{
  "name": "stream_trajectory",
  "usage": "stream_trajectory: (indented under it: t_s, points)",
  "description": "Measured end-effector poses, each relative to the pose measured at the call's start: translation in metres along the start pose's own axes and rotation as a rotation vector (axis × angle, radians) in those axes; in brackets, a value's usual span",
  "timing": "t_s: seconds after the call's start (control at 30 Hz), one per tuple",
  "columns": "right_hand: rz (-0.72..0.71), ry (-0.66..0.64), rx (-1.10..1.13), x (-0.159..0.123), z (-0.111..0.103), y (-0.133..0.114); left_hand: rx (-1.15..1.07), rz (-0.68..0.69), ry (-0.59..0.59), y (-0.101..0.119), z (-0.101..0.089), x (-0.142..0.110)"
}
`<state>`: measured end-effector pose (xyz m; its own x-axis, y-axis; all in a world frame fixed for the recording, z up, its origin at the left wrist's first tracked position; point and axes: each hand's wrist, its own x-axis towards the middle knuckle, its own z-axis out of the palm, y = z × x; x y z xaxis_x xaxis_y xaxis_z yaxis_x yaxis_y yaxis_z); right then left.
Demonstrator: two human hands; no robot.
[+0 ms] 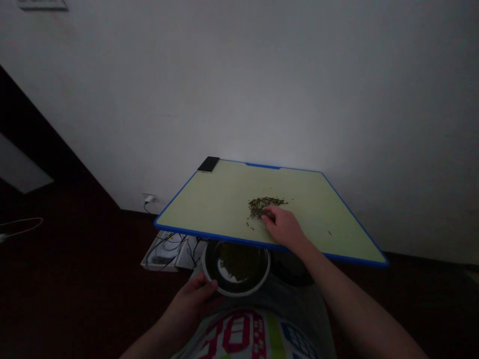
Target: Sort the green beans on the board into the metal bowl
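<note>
Small green-brown beans (262, 203) lie in a loose patch on the pale yellow-green tabletop (209, 199) with a blue edge. Over the near side of this patch, my right hand (282, 225) has its fingers curled and thumb and forefinger close together; what is between them is too small to make out. Just below the table's front edge, a round metal bowl (236, 292) holds a heap of similar beans (239, 262). My left hand (196, 296) grips the bowl's near left rim, thumb on top. The table edge hides the bowl's far rim.
A dark phone or tablet (208, 164) lies at the table's far left corner, near the wall (262, 89). A small brown sliver (330, 233) lies to the right. Under the table are a white box with cables (162, 252) and a plugged-in charger (149, 199).
</note>
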<state>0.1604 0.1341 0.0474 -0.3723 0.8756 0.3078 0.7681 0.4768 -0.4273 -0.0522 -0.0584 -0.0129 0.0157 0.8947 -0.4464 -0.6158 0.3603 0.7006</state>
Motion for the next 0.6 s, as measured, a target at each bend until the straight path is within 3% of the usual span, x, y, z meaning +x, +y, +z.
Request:
stream_trajectory:
  t_s: [0.6]
  points:
    - [-0.202,-0.138,0.057,0.011,0.004,-0.005,-0.014,-0.011,-0.01,-0.001,-0.001,0.001]
